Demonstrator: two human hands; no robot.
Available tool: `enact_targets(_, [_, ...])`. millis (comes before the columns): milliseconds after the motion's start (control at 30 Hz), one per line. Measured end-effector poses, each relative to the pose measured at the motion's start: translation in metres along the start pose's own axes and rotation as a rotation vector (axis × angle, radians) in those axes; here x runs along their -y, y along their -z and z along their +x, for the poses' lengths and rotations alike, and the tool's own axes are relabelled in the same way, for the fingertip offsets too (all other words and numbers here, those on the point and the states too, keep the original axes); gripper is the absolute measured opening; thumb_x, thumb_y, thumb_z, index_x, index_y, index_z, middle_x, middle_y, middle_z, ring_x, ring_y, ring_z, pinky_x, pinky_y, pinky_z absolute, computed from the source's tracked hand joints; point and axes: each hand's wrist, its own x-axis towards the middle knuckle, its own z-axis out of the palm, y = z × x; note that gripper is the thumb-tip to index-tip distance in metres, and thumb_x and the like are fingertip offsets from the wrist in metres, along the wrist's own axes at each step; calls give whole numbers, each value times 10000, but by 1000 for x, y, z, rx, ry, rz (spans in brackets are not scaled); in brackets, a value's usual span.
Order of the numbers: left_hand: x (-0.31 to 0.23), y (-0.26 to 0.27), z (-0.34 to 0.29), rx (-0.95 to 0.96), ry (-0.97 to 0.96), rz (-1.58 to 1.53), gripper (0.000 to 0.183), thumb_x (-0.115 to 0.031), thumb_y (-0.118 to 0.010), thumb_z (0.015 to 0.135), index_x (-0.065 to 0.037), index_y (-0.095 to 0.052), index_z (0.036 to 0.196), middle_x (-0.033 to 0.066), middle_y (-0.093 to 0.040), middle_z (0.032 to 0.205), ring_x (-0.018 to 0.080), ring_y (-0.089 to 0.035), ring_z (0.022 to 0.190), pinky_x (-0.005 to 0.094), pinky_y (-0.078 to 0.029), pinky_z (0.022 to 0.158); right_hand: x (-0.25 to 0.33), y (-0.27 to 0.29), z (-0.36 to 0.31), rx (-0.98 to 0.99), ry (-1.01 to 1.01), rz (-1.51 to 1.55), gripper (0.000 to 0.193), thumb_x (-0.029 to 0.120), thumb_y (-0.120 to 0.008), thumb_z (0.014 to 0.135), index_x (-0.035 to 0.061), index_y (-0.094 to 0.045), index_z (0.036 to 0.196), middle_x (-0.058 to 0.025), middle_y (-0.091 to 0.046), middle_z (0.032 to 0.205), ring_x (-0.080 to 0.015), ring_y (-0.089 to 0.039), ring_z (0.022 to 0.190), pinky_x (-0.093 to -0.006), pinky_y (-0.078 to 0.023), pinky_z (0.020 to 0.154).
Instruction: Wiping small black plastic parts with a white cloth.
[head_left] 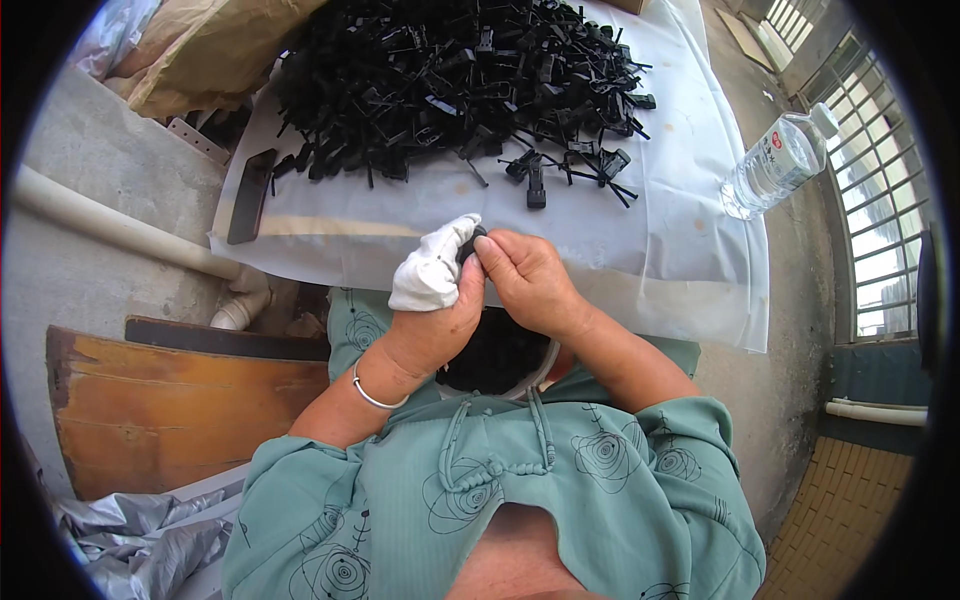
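My left hand (437, 285), partly covered by a white cloth glove (432, 268) with the thumb bare, is closed on a small black plastic part (470, 245). Against the same part press the thumb and curled fingers of my right hand (528, 275), which is bare. Most of the part is hidden by my fingers. Both hands are held together over the near edge of the table, above a pale-rimmed bucket (551, 362) in my lap with black pieces inside. Beyond them lies a large heap of black plastic parts (450, 90), several with thin stems.
White plastic sheeting (670, 215) covers the table. A phone (251, 197) lies at its left edge, and a clear water bottle (778, 160) stands at the right. Wooden boards (190, 410) and a white pipe (120, 225) are on the left; a barred window (880, 190) is on the right.
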Motion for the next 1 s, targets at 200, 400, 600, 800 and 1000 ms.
enact_targets(200, [-9, 19, 16, 132, 459, -744, 270, -58, -492, 903, -31, -407, 1157, 39, -564, 879, 42, -438, 601, 171, -384, 525, 16, 25, 2, -8, 192, -280, 125, 116, -571, 848, -6, -577, 874, -91, -508, 621, -177, -454, 543, -291, -403, 528])
enact_targets(400, [-11, 23, 18, 131, 539, -809, 352, -74, -406, 921, -72, -364, 1270, 50, -542, 858, 62, -401, 564, 181, -348, 496, 6, 34, 3, -64, 369, -338, 150, 104, -655, 771, 1, -604, 867, -108, -549, 645, -218, -500, 546, -299, -417, 526])
enact_targets(600, [-12, 30, 22, 260, 515, -733, 371, -58, -387, 896, -19, -375, 1265, 47, -544, 857, 51, -435, 567, 186, -380, 503, -1, 29, 4, -67, 467, -302, 110, 76, -671, 763, 16, -608, 830, -60, -513, 617, -141, -451, 514, -264, -378, 491])
enact_targets(800, [-22, 28, 14, 383, 484, -644, 244, -48, -421, 854, -18, -449, 1095, 5, -487, 814, 47, -417, 652, 197, -386, 577, 15, 21, 1, 7, 190, -81, 118, 105, -655, 800, 16, -578, 792, -36, -492, 602, -122, -425, 510, -262, -360, 479])
enact_targets(1000, [-8, 17, 14, 243, 230, -376, 250, -33, -437, 822, -7, -456, 1070, 54, -514, 802, 138, -476, 711, 269, -425, 645, 12, 19, 1, 89, 243, -196, 192, 147, -545, 881, -4, -539, 762, -50, -475, 605, -128, -431, 562, -282, -384, 521])
